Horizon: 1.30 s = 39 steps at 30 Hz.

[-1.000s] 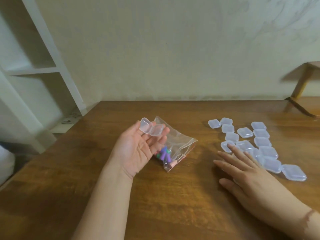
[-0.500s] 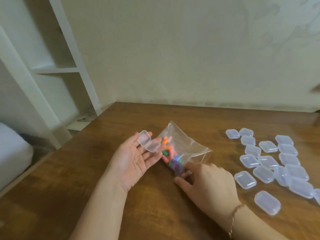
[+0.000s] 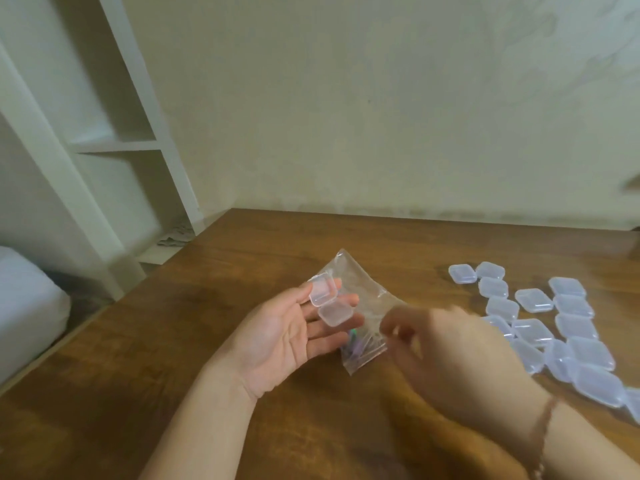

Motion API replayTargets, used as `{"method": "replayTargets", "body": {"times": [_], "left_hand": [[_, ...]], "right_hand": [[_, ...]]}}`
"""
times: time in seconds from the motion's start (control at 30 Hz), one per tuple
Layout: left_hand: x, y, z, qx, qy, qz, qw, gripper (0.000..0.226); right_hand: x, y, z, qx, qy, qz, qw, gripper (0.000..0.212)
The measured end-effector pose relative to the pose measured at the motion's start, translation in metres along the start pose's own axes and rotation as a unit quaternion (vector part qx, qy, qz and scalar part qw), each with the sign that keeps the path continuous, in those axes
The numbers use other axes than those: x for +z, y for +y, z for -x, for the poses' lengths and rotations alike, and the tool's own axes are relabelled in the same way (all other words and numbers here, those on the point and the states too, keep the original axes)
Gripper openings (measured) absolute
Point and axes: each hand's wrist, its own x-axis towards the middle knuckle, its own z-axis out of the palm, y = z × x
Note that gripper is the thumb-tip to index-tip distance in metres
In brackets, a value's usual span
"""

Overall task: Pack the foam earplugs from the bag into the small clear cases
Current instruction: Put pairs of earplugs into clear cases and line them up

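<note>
On your left palm, spread flat and turned up, the open case rests across the fingertips, its two halves side by side and hollow side up. Just beyond those fingertips, touching or nearly so, the bag lies on the desk with its long axis running away from you; the earplugs sit bunched at its near end, just right of your left grip. Your right hand hovers to the right of the case, its fingers curled inward beside the bag. It is too blurred to tell whether they pinch an earplug or nothing. The gap from that grip to the case is short and runs leftward, so your right hand is the one to feed it, I judge. Further right, the closed cases lie clustered on the desk.
</note>
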Motion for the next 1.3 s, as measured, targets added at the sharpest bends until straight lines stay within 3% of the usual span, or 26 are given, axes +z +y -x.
{"method": "replayTargets", "body": {"times": [0.1, 0.2, 0.53, 0.9, 1.0, 1.1, 1.17, 1.3], "left_hand": [[0.006, -0.005, -0.002, -0.007, -0.025, 0.004, 1.0, 0.046], [0.012, -0.013, -0.004, 0.002, -0.037, 0.007, 0.999, 0.045], [0.023, -0.023, 0.001, 0.009, -0.067, 0.013, 0.998, 0.035], [0.019, -0.014, 0.003, 0.036, -0.049, 0.016, 0.998, 0.046], [0.015, -0.007, 0.004, 0.05, -0.027, -0.006, 0.998, 0.037], [0.003, -0.001, 0.004, 0.091, 0.038, -0.057, 0.993, 0.031], [-0.006, 0.002, 0.007, 0.111, 0.056, -0.07, 0.99, 0.033], [-0.019, 0.01, 0.012, 0.12, 0.044, -0.123, 0.984, 0.042]], "right_hand": [[-0.007, 0.001, -0.001, -0.002, 0.1, -0.133, 0.986, 0.018], [0.002, -0.003, -0.002, 0.011, 0.113, -0.205, 0.972, 0.019], [0.029, -0.006, 0.003, 0.051, 0.134, -0.246, 0.959, 0.008], [0.025, -0.004, 0.0, 0.053, 0.129, -0.289, 0.947, 0.018], [0.015, 0.004, -0.004, 0.066, 0.158, -0.247, 0.954, 0.006], [0.006, 0.009, -0.005, 0.072, 0.043, -0.118, 0.989, 0.01], [0.006, 0.006, -0.004, 0.068, -0.038, -0.085, 0.993, 0.01], [0.016, -0.002, 0.001, 0.037, -0.075, -0.038, 0.996, 0.026]]}}
